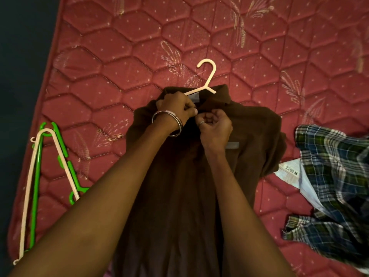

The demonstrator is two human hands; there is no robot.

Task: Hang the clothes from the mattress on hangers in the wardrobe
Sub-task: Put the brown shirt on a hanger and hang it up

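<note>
A dark brown collared shirt (253, 134) lies flat on the red quilted mattress (119, 56). A cream plastic hanger (207, 76) sits inside it, its hook sticking out past the collar. My left hand (175, 108), with metal bangles on the wrist, pinches the shirt's front just below the collar. My right hand (215, 126), wearing a ring, pinches the opposite edge of the placket. Both hands meet at the top of the shirt's front, fingers curled on the fabric.
A cream hanger (30, 186) and a green hanger (38, 176) lie together at the mattress's left edge. A crumpled plaid shirt (335, 188) with a white inner label lies at the right. Dark floor (20, 56) borders the mattress on the left.
</note>
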